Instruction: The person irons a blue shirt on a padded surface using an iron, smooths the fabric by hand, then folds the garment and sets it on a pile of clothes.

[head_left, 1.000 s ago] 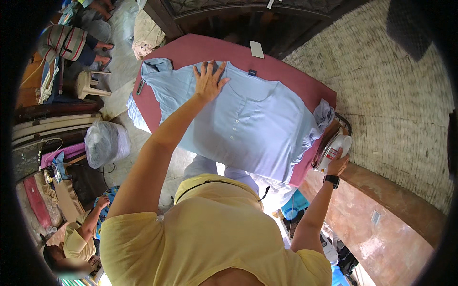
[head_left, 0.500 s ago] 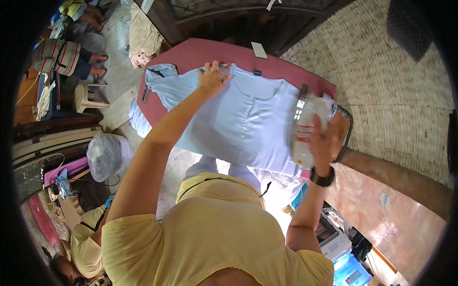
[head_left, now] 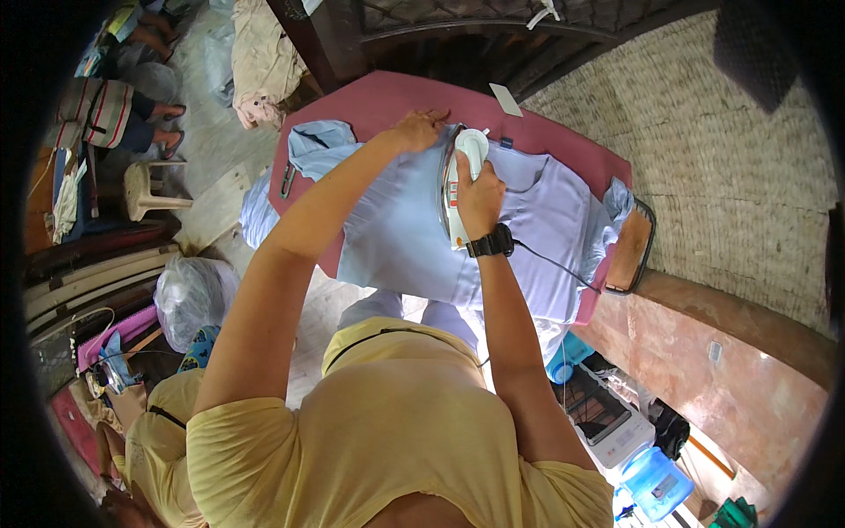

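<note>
A light blue short-sleeved shirt (head_left: 400, 233) lies spread over a padded ironing board with a maroon cover (head_left: 387, 92). My right hand (head_left: 481, 201) is wrapped round the handle of a white clothes iron (head_left: 473, 145), which stands on the shirt just left of the neckline. A black cord runs from near my right wrist toward the board's right end. My left hand (head_left: 419, 131) rests at the shirt's far shoulder edge, left of the iron's tip, with its fingers stretched out. The left sleeve (head_left: 321, 148) lies folded and rumpled; the right sleeve (head_left: 618, 201) is bunched up.
A white card (head_left: 506, 99) lies at the board's far edge. At the right end is a metal-framed rest (head_left: 645, 246). Beyond are a dark gate and a woven mat (head_left: 731, 185). On the left are a plastic chair (head_left: 150, 189), a clear plastic bag (head_left: 194, 295) and other people.
My right hand has brought the iron left, from the shirt's right side to beside the neckline. My left hand has shifted slightly right, its fingers less spread. The right sleeve now shows.
</note>
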Demonstrator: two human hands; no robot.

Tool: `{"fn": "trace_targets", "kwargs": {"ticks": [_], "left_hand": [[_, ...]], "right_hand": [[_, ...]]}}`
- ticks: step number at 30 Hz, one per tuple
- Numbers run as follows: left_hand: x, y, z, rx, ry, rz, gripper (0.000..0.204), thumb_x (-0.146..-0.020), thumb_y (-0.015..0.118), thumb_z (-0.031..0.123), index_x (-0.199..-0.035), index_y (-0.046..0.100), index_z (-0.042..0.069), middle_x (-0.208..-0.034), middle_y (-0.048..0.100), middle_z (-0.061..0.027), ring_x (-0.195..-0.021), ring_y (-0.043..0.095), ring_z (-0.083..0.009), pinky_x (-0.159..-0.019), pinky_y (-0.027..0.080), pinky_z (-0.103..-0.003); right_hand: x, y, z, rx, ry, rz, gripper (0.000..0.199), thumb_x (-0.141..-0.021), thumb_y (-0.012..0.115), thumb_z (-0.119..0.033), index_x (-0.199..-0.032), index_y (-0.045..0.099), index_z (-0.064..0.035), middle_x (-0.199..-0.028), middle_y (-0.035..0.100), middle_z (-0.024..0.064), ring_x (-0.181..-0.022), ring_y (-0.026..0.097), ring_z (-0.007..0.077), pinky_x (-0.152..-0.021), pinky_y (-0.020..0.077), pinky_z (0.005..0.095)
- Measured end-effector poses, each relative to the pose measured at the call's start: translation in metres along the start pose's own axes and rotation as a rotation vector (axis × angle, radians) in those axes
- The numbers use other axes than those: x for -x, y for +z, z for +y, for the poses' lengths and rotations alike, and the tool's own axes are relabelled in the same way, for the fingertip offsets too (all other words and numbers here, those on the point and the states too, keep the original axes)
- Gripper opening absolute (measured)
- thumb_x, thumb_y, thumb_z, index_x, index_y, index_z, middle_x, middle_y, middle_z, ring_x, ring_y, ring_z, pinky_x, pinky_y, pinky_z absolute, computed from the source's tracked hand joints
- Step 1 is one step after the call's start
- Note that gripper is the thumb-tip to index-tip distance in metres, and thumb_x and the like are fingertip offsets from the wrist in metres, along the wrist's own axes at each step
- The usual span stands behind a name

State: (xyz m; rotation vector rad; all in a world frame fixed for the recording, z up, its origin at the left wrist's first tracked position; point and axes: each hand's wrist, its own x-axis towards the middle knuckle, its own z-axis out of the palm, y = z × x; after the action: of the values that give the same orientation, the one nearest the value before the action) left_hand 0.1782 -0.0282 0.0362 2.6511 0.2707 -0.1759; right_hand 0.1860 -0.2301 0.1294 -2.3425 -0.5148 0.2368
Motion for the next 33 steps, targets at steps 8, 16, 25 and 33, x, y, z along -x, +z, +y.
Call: {"fn": "trace_targets", "kwargs": {"ticks": [8, 16, 25, 33], "left_hand": [[0.011, -0.009, -0.019, 0.376, -0.069, 0.137, 0.031, -0.088, 0.062, 0.015, -0.117, 0.063, 0.006, -0.131, 0.057, -0.0172, -0.118, 0.057, -0.0337, -0.102, 0.044, -0.04], [0.04, 0.002, -0.055, 0.258, -0.116, 0.349, 0.028, -0.072, 0.081, 0.023, -0.075, 0.061, 0.004, -0.083, 0.065, -0.0129, -0.087, 0.064, -0.0322, -0.079, 0.051, -0.043], [0.051, -0.005, -0.041, 0.227, -0.295, 0.343, 0.037, -0.083, 0.073, 0.04, -0.081, 0.065, 0.004, -0.09, 0.067, -0.0149, -0.095, 0.064, -0.0335, -0.082, 0.05, -0.043], [0.053, -0.007, -0.054, 0.338, -0.397, 0.257, 0.028, -0.081, 0.074, 0.034, -0.086, 0.07, 0.006, -0.091, 0.07, -0.0147, -0.089, 0.067, -0.0312, -0.08, 0.052, -0.042]], "right_hand": [[-0.019, 0.021, -0.007, -0.005, 0.026, 0.102, 0.062, -0.094, 0.055, -0.053, -0.087, 0.064, 0.0079, -0.079, 0.066, 0.0314, -0.079, 0.067, 0.0479, -0.069, 0.0525, 0.0508], [-0.058, 0.028, -0.015, 0.046, -0.04, 0.135, 0.058, -0.089, 0.061, -0.053, -0.089, 0.067, 0.0041, -0.076, 0.067, 0.0275, -0.076, 0.068, 0.0459, -0.067, 0.0539, 0.0526], [-0.07, 0.038, -0.02, 0.056, -0.009, 0.001, 0.065, -0.083, 0.062, -0.064, -0.089, 0.07, -0.0001, -0.082, 0.069, 0.0265, -0.083, 0.068, 0.0444, -0.073, 0.0535, 0.0531], [-0.069, 0.04, -0.021, 0.073, -0.143, -0.115, 0.063, -0.084, 0.062, -0.061, -0.09, 0.07, 0.0014, -0.083, 0.069, 0.0274, -0.084, 0.068, 0.0459, -0.074, 0.0533, 0.0529]]}}
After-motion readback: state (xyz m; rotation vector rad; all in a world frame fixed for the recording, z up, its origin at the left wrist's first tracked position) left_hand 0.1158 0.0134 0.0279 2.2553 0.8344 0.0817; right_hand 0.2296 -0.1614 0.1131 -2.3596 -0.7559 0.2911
